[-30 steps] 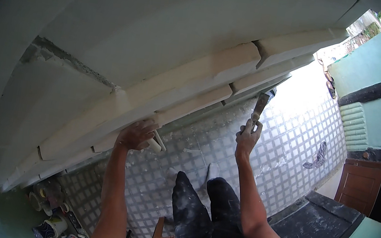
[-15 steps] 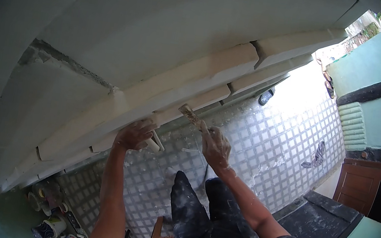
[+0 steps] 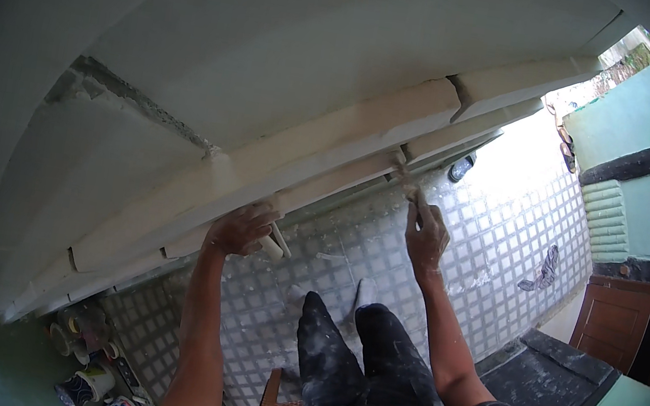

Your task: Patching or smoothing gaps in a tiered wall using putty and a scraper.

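My right hand [image 3: 427,237] is out over the tiled floor, closed on the handle of a flat, plaster-speckled tool like a paintbrush [image 3: 403,168]. Motion smears its head, which is close to the lower stepped ledge of the wall. Against the pale ledge [image 3: 334,141], my left hand [image 3: 240,228] has its fingers curled. A flat tool with a pale rounded handle [image 3: 273,246] sticks out from under that hand; the fingers cover most of it. Whitish dust coats both hands.
A rough grey crack [image 3: 137,109] runs across the wall. Below are patterned tiles [image 3: 499,221], a dark shoe [image 3: 461,166] and a crumpled cloth [image 3: 544,269]. A black cabinet-like box [image 3: 542,378] stands at right. Tubs and containers [image 3: 86,386] crowd the lower left.
My right hand has moved right and away from me with the brush-like tool, apart from the left hand. My left hand has stayed at the ledge. The view has shifted slightly.
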The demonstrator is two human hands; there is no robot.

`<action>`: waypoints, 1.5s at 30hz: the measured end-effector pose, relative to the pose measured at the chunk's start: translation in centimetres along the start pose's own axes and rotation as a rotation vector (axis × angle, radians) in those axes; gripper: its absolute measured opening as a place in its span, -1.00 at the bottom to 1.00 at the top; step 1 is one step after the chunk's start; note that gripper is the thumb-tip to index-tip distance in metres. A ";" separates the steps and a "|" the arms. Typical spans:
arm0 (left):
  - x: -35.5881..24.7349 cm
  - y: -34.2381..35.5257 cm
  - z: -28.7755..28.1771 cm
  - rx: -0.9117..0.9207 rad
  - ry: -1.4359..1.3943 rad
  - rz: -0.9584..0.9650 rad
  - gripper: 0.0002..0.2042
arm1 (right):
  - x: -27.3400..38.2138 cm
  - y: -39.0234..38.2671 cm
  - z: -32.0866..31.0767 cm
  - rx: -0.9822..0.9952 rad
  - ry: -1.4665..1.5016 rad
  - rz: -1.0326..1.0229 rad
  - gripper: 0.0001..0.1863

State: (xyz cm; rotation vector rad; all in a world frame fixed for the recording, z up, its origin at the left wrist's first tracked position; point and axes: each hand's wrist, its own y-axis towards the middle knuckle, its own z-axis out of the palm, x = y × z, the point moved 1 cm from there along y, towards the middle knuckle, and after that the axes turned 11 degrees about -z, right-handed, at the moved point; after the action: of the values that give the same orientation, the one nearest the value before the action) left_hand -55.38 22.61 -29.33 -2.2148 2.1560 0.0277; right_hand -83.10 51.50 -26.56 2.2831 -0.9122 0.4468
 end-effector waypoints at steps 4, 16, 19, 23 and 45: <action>-0.1 -0.4 0.0 0.025 0.074 0.009 -0.65 | 3.4 -2.3 1.3 0.129 0.088 -0.174 -0.58; -0.2 0.1 -0.6 0.079 0.007 0.017 -0.65 | 12.4 -5.6 4.2 0.273 0.175 -0.249 -0.55; 0.1 -0.1 -0.3 0.071 0.048 -0.002 -0.65 | 13.5 -5.6 4.3 0.311 0.173 -0.245 -0.57; -0.6 -0.4 0.7 0.024 0.046 -0.033 -0.57 | 16.1 -6.7 4.6 0.353 0.195 -0.221 -0.56; -35.7 -31.2 8.2 -0.265 -0.881 -1.577 -0.76 | 19.2 -4.8 4.1 0.334 -0.040 -0.195 -0.62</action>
State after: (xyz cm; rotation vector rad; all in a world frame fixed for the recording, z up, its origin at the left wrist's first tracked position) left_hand -24.96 59.44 -35.07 -2.5475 -0.2055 0.9524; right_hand -65.91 42.02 -21.85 2.6622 -0.6630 0.4996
